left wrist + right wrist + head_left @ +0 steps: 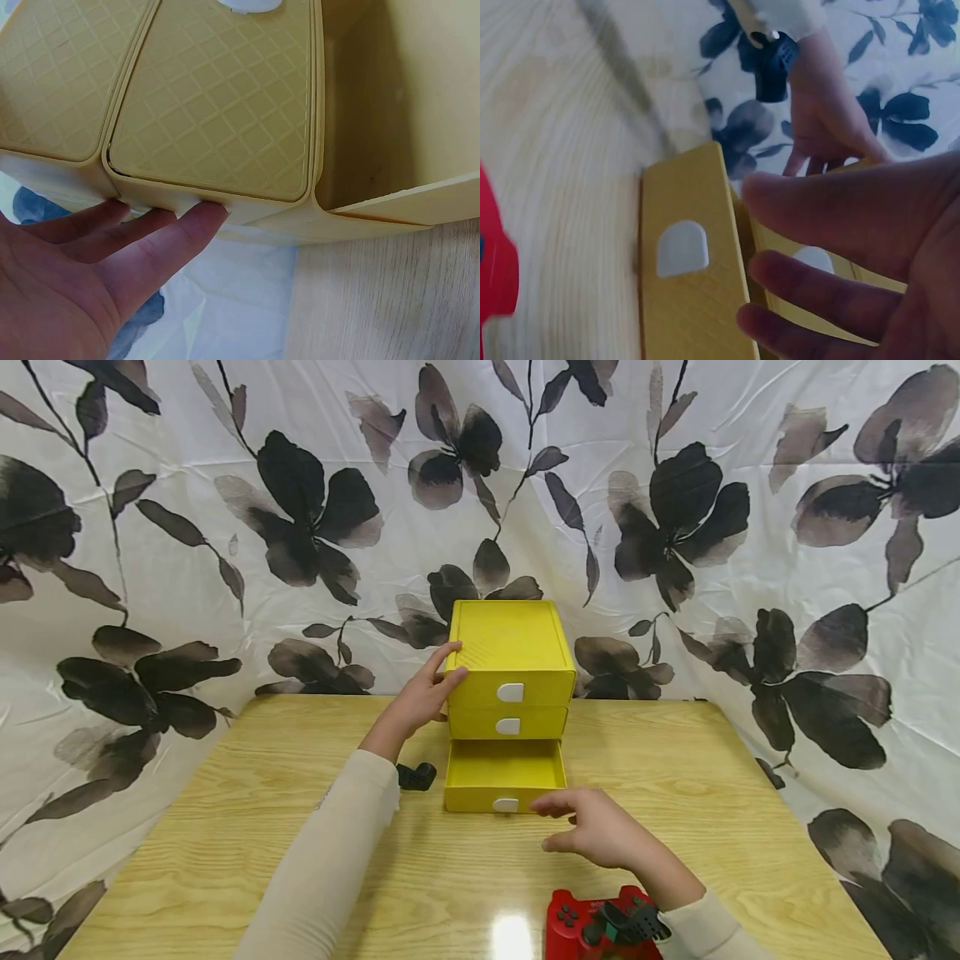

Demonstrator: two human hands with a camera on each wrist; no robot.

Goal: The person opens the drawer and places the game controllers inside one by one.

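Note:
A yellow three-drawer unit [510,639] stands near the back of the table, each drawer front bearing a white tab. Its bottom drawer [474,800] is pulled out, and the inside that shows holds nothing. My left hand [420,697] rests against the unit's left side near the top; in the left wrist view its extended fingers [161,251] touch the side wall. Just off the right front corner of the bottom drawer, my right hand [600,831] hovers with fingers loosely extended and nothing in them. The right wrist view shows the white tab [682,249] beyond its fingertips.
A red game controller [568,914] lies at the table's front, partly covered by the right wrist's black camera mount [633,922]. Another black mount [417,777] sits at the left wrist. Flower-patterned cloth [300,410] hangs behind and beside the wooden table [247,802].

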